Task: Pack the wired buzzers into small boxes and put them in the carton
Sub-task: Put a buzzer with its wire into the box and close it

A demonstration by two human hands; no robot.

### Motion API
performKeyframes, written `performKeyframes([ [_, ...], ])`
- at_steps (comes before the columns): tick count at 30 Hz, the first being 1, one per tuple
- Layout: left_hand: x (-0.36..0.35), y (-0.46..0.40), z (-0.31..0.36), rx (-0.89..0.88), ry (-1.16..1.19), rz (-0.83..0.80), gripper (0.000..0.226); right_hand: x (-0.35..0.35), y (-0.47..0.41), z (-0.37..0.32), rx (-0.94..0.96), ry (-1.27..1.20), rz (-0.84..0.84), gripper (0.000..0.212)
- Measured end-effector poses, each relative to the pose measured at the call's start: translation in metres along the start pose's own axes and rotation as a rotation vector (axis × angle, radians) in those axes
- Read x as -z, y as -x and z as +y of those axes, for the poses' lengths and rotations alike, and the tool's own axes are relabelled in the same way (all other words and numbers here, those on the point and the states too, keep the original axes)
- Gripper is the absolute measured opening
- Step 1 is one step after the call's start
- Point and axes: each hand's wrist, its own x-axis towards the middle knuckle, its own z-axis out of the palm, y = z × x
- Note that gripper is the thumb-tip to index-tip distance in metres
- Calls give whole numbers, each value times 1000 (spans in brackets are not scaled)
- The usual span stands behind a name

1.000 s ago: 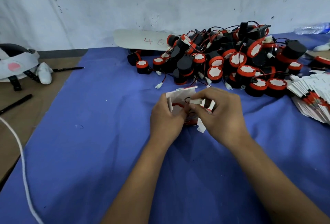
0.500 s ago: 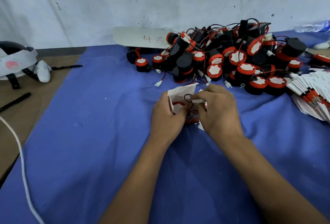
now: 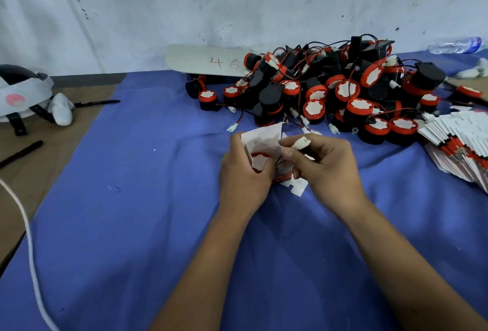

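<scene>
**Tucking the lead into the small box**

The left hand (image 3: 244,177) grips the small box (image 3: 265,143) with its mouth open toward the far side; one buzzer (image 3: 260,160) already sits inside, its red rim showing. The right hand (image 3: 326,165) pinches the white connector (image 3: 302,143) just above the box mouth, the thin wires running down to the buzzer.

To do this well, fold the wires into a loose loop and lay the connector beside the buzzer, not on top, so the flaps (image 3: 295,185) can close flat. Hold the box walls lightly, since the card looks easy to crush.

The pile of buzzers (image 3: 330,90) lies at the far side of the blue-covered counter (image 3: 137,198), with loose leads trailing near the box that could snag. Flat box blanks (image 3: 459,146) are stacked at right. No carton is in view.
</scene>
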Motion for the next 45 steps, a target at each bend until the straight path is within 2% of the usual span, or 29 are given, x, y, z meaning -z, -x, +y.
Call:
performKeyframes([
  [5, -1, -2, -1, 23, 35, 17, 50, 4, -2, -1, 50, -66, 149, 13],
  [10, -2, -3, -3, 30, 29, 33, 59, 6, -3, 1, -103, -333, 253, 13],
  [13, -3, -3, -1, 26, -20, 27, 62, 5, -3, 2, -16, -188, 240, 9],
  [18, -5, -3, -1, 1, -31, 21, 56, -4, 4, 0, 235, 188, 103, 5],
  [21, -6, -5, -3, -13, -26, 11, 52, -10, 3, -5, 340, 265, 20, 6],
  [27, -6, -4, -6, -41, 29, 10, 43, -10, -15, -8, 120, 267, 61, 16],
  [32, -3, -3, -2, -68, 164, -38, 56, -7, -22, -5, 124, 411, 113, 21],
  [36, -4, -1, -2, -66, 289, -85, 48, -8, -27, -6, 108, 472, 138, 24],
  [40, -5, 1, 0, -72, 273, -62, 58, -13, -25, -7, 121, 537, 158, 22],
  [45, -7, 0, 1, -63, 281, -38, 43, -13, -19, -6, 92, 512, 142, 24],
])
